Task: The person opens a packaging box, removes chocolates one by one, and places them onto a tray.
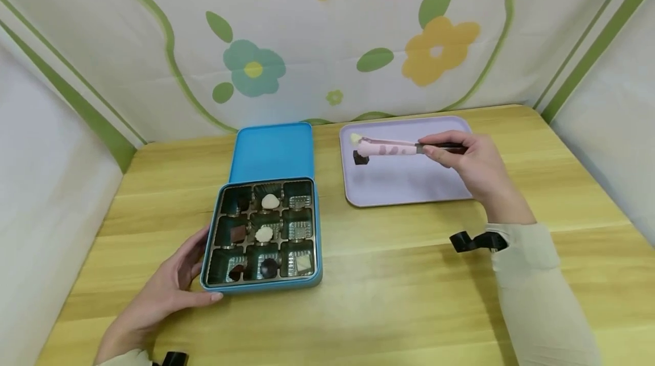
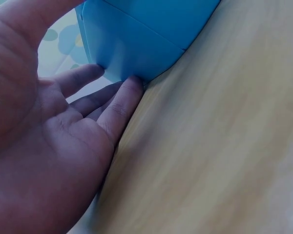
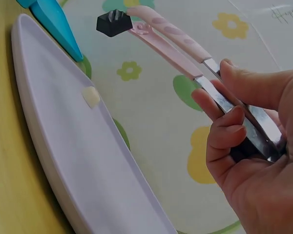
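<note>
A blue tin [image 1: 318, 241] holds a tray with several compartments, some with dark or white chocolates. My left hand [image 1: 176, 281] rests at its near left corner, thumb along the front side; in the left wrist view its fairly straight fingertips [image 2: 132, 85] touch the tin's blue wall [image 2: 136, 39]. My right hand [image 1: 473, 164] grips metal tongs with pink paw-like tips [image 1: 389, 149], above the lilac tray [image 1: 409, 184]. Between the tips is a dark chocolate [image 3: 114, 23], held in the air. A small cream-coloured chocolate [image 3: 91, 97] lies on the tray's far left part.
The tin's blue lid [image 1: 271, 153] lies flat behind it, against the flowered cloth [image 1: 286, 13] at the table's back edge. The wooden table [image 1: 368, 298] extends in front of the tin and the tray. White cloth walls stand on both sides.
</note>
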`<act>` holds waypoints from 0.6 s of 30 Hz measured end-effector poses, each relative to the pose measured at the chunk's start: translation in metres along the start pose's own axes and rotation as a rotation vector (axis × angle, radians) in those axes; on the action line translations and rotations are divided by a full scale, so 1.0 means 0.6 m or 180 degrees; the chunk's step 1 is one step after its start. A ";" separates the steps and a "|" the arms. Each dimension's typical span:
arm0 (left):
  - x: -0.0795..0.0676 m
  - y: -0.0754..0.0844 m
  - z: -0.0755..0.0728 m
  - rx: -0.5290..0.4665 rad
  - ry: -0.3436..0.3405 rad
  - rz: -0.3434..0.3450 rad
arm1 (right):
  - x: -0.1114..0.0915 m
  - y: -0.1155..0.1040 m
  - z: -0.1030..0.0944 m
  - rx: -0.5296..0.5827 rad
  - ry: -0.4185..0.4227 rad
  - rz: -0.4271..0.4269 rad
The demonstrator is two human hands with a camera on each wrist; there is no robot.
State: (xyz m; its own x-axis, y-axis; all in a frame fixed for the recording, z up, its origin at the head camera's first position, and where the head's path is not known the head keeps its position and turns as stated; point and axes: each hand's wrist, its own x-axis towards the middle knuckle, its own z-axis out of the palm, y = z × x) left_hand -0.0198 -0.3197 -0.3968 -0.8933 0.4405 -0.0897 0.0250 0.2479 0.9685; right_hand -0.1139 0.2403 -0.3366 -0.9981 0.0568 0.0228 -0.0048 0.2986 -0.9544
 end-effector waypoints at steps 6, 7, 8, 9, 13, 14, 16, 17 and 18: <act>-0.004 0.002 0.001 -0.0017 0.0033 -0.0045 | 0.014 0.010 0.002 0.0082 0.0074 0.0230; -0.005 0.001 0.001 -0.0025 0.0032 -0.0067 | 0.017 0.012 0.004 0.0079 0.0052 0.0273; -0.005 0.001 0.001 -0.0027 0.0033 -0.0102 | 0.020 0.014 0.006 0.0083 0.0028 0.0310; -0.006 0.000 0.001 -0.0031 0.0029 -0.0132 | 0.023 0.016 0.008 0.0047 0.0001 0.0345; -0.009 0.000 0.000 -0.0057 0.0029 -0.0185 | 0.031 0.021 0.018 0.0006 -0.0072 0.0477; -0.009 0.000 0.000 -0.0046 0.0029 -0.0182 | 0.032 0.022 0.020 0.0011 -0.0069 0.0510; -0.011 0.002 0.000 -0.0036 0.0048 -0.0160 | 0.032 0.022 0.023 0.0062 -0.0074 0.0567; -0.011 0.003 -0.001 -0.0028 0.0057 -0.0150 | 0.032 0.022 0.025 0.0126 -0.0082 0.0587; -0.012 0.004 -0.001 -0.0025 0.0064 -0.0155 | 0.032 0.022 0.027 0.0171 -0.0082 0.0602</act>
State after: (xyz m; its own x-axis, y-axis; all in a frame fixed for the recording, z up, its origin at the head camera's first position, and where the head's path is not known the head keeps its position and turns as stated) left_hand -0.0137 -0.3226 -0.3936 -0.9022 0.4106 -0.1321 -0.0221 0.2618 0.9649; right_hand -0.1343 0.2301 -0.3533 -0.9828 0.0826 -0.1655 0.1805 0.2338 -0.9554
